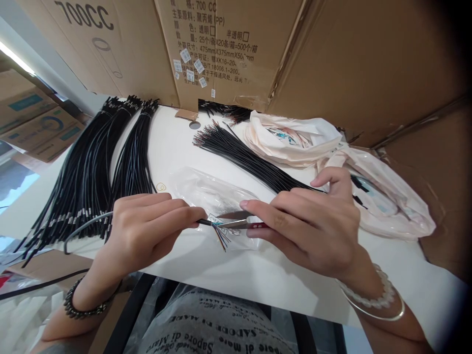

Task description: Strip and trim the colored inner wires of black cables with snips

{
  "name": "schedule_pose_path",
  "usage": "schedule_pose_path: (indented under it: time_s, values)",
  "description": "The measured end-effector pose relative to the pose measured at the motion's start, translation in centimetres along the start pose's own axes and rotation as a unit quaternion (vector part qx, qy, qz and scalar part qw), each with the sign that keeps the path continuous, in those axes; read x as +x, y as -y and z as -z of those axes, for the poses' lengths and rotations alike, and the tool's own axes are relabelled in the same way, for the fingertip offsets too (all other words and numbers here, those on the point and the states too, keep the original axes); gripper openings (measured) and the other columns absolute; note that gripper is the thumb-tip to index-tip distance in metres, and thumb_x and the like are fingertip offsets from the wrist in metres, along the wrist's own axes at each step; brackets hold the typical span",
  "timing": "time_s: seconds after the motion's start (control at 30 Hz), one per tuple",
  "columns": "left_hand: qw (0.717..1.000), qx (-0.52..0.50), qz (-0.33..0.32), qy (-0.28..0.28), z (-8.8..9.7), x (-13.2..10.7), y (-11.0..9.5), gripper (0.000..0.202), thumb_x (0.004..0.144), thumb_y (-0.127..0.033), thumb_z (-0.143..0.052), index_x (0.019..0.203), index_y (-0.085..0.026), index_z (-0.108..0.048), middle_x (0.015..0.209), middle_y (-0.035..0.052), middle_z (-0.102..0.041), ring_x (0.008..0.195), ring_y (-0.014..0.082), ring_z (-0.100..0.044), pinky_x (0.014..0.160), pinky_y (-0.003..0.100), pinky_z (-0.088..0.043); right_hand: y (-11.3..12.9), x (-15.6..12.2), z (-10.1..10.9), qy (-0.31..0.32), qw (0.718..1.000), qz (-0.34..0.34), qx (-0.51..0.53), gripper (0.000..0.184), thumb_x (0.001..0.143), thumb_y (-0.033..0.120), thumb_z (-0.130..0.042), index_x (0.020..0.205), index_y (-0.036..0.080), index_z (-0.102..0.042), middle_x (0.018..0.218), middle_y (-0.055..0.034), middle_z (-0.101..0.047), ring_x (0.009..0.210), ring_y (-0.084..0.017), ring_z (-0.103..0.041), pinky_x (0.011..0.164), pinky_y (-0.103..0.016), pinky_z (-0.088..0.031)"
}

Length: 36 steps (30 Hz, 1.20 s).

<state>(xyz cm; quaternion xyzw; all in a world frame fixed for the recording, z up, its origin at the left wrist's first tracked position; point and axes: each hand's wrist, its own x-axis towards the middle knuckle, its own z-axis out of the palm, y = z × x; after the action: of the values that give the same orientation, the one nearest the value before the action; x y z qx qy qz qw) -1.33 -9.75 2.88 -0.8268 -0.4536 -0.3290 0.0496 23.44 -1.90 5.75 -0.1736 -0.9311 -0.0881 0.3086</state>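
My left hand [142, 231] is closed around a black cable [204, 222] and pinches it close to its end. From that end several thin coloured wires [222, 238] fan out to the right and downward. In my right hand [313, 226] is a pair of scissors [238, 224], held with its parted blades pointing left. One blade tip meets the base of the wires; whether it cuts into them I cannot tell. A grey cable [86, 221] curves out behind my left hand. Under both hands lies a crumpled see-through plastic bag [199, 184].
Tied bundles of black cables [83, 169] lie at the left of the white table [165, 142]. Another black cable bundle [250, 160] stretches behind my right hand. Pinkish plastic bags [295, 152] sit at the right. A cardboard box [221, 54] bearing small stickers walls off the back.
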Motion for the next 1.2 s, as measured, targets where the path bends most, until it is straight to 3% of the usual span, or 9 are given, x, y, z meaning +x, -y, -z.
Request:
schedule_pose_path:
  time_s: [0.23,0.4,0.73,0.87,1.0,1.1,1.2]
  values:
    - [1.000,0.017,0.001,0.004,0.1,0.1,-0.1,0.015,0.090,-0.007,-0.054,0.092,-0.018,-0.062,0.063,-0.0033,-0.061,0.051,0.0079,-0.047,0.050,0.026,-0.034,0.4,-0.2,-0.1,-0.043,0.996,0.021,-0.074,0.019,0.096,0.035,-0.062,0.104,0.019,-0.068,0.064,0.0064,-0.065,0.052,-0.007,-0.048,0.069,-0.035,-0.027]
    - [1.000,0.012,0.002,-0.001,0.0,0.1,-0.1,0.018,0.092,-0.006,-0.049,0.094,-0.019,-0.061,0.064,-0.0028,-0.062,0.054,0.0084,-0.045,0.051,0.025,-0.034,0.4,0.0,-0.2,-0.009,1.000,-0.018,-0.021,0.025,0.101,0.037,-0.051,0.102,0.019,-0.068,0.065,0.0055,-0.064,0.052,-0.007,-0.048,0.068,-0.035,-0.023]
    - [0.998,0.019,-0.002,-0.057,-0.3,-0.3,-0.3,0.015,0.092,-0.010,-0.051,0.094,-0.018,-0.064,0.065,-0.0013,-0.063,0.058,0.0088,-0.048,0.053,0.025,-0.036,0.6,0.2,-0.7,0.008,0.994,-0.078,0.081,0.026,0.101,0.038,-0.051,0.100,0.019,-0.068,0.068,0.0054,-0.065,0.054,-0.006,-0.052,0.069,-0.034,-0.023]
    - [0.999,0.004,0.003,-0.049,-0.4,-0.2,-0.2,0.015,0.093,-0.012,-0.051,0.094,-0.018,-0.065,0.065,-0.0017,-0.064,0.056,0.0087,-0.051,0.052,0.025,-0.038,0.9,-0.1,-0.4,0.000,0.998,-0.054,0.015,0.024,0.100,0.038,-0.054,0.101,0.020,-0.070,0.063,0.0066,-0.064,0.051,-0.006,-0.050,0.067,-0.035,-0.023]
    - [0.998,-0.022,0.014,-0.050,-0.4,-0.1,-0.3,0.014,0.093,-0.015,-0.052,0.092,-0.019,-0.065,0.064,-0.0035,-0.063,0.054,0.0076,-0.055,0.051,0.024,-0.039,1.5,-0.9,0.5,-0.027,0.996,0.013,-0.081,0.023,0.090,0.029,-0.070,0.112,0.019,-0.069,0.062,0.0081,-0.064,0.050,-0.007,-0.047,0.061,-0.034,-0.023]
    - [0.998,-0.026,0.034,-0.051,-0.4,-0.2,-0.4,0.017,0.093,-0.014,-0.049,0.092,-0.020,-0.065,0.064,-0.0037,-0.062,0.055,0.0075,-0.055,0.052,0.024,-0.039,1.6,-1.1,0.9,-0.006,0.996,0.025,-0.089,0.031,0.087,0.023,-0.074,0.117,0.019,-0.068,0.063,0.0077,-0.065,0.052,-0.007,-0.049,0.059,-0.034,-0.022]
    - [0.998,-0.006,0.033,-0.050,-0.4,-0.4,-0.4,0.020,0.091,-0.009,-0.049,0.094,-0.021,-0.065,0.064,-0.0035,-0.062,0.054,0.0079,-0.053,0.051,0.025,-0.038,1.2,-0.9,0.6,-0.018,0.997,0.021,-0.070,0.026,0.092,0.030,-0.068,0.116,0.021,-0.067,0.061,0.0079,-0.066,0.049,-0.007,-0.047,0.060,-0.035,-0.022]
